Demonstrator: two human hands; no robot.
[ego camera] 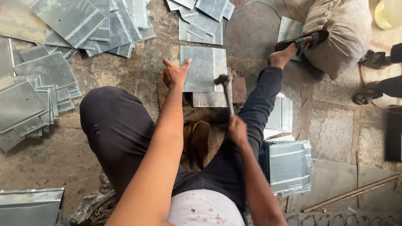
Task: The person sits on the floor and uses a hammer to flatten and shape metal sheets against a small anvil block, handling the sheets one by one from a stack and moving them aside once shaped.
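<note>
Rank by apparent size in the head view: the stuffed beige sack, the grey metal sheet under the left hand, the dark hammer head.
1. Stuffed beige sack, though it may be only slightly larger than the sheet.
2. Grey metal sheet under the left hand.
3. Dark hammer head, swung by the right hand, clearly smallest.

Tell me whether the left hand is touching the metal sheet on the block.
Touching. The head view shows the left hand pressed flat on the metal sheet, fingers overlapping its near left edge.

Support surface: stone floor (335,129). Resting directly on it: scattered metal sheets (83,25), one stacked sheet pile (287,167), one stuffed sack (339,33).
</note>
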